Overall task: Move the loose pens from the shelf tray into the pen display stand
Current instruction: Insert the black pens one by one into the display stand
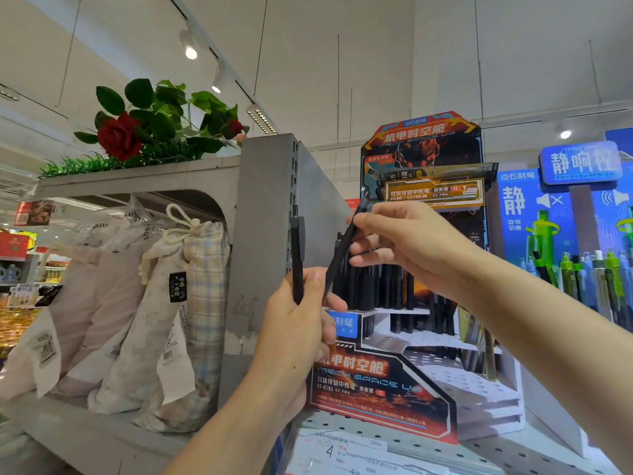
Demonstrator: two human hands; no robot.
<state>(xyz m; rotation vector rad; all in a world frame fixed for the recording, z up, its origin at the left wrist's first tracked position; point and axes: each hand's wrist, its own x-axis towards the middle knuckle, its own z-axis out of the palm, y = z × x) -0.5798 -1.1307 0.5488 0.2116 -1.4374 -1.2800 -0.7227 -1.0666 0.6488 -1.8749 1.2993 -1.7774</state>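
**Two black pens in hand at the pen display stand**

We hold one black gel pen upright in our left hand, fingers curled round its lower barrel, just left of the pen display stand. Our right hand pinches a second black pen between thumb and fingertips; this pen slants, its lower end reaching toward the left hand and its upper end rising in front of the stand's header card. Both sit above the stand's front-left corner. The shelf tray the pens come from is not in view.

The main risk, as we judge it, is the slanted pen: held near its top by a light pinch, it could swing or slip as it is turned upright, and knock the row of black pens already standing in the stand's upper tier. A missed hole would let it drop onto the white perforated steps lower down.

Room is tight to the left of the stand, where the grey shelf upright stands close beside the left hand. Right of the stand, the blue display with green pens crowds our right forearm. Above the stand's lower steps there is open space.
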